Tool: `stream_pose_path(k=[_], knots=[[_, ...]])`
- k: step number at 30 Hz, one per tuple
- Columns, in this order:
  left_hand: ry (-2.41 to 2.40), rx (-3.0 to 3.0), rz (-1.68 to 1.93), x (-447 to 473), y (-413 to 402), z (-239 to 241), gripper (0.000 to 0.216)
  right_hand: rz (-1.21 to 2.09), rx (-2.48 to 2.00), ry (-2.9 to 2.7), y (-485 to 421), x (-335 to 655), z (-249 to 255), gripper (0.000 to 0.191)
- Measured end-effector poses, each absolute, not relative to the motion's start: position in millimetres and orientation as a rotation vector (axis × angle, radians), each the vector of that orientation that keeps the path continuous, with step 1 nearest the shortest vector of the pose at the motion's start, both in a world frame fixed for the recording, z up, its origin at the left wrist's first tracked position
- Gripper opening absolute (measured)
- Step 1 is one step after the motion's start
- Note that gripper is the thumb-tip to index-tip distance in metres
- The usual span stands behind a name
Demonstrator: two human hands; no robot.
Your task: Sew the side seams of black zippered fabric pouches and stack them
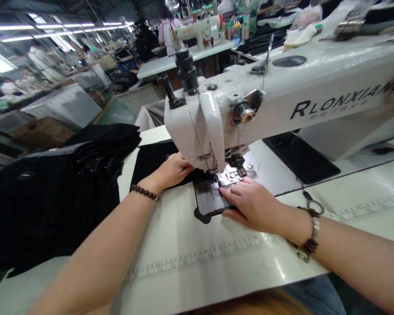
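My left hand [174, 172] is at the left of the sewing machine's head [197, 127], its fingers closed on a piece of black fabric [151, 162]. The machine head hides part of these fingertips. My right hand [251, 202] rests at the right of the needle area, fingers apart. Its forefinger touches the metal needle plate [210, 202] beside the presser foot [217, 180], and its thumb lies near the plate's front edge. I see nothing held in that hand. A lamp brightly lights the spot around the presser foot.
A tall pile of black fabric pieces [52, 192] stands at the left. A printed ruler [197, 260] runs along the white table. Small thread snips [311, 202] lie beyond my right wrist, near a black phone-like slab [302, 157]. Behind are another sewing machine [200, 33] and a person [167, 37].
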State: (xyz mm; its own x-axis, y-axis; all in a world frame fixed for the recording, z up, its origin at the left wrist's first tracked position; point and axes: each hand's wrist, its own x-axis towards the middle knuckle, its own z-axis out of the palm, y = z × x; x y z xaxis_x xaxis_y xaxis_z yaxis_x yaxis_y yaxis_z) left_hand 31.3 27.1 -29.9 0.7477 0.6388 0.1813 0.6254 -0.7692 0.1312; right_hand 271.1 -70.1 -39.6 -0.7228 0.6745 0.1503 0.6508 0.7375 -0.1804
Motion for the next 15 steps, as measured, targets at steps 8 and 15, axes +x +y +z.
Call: stream_pose_path(k=[8,15], knots=[[1.36,2.804,-0.201,23.5,-32.9,-1.6,0.04,0.16,-1.032,-2.71,-73.6,277.7,-34.3,0.034],[1.425,2.579,-0.104,59.8,-89.1,7.0,0.028,0.105,-1.04,-2.723,-75.1,281.2,-31.2,0.022]])
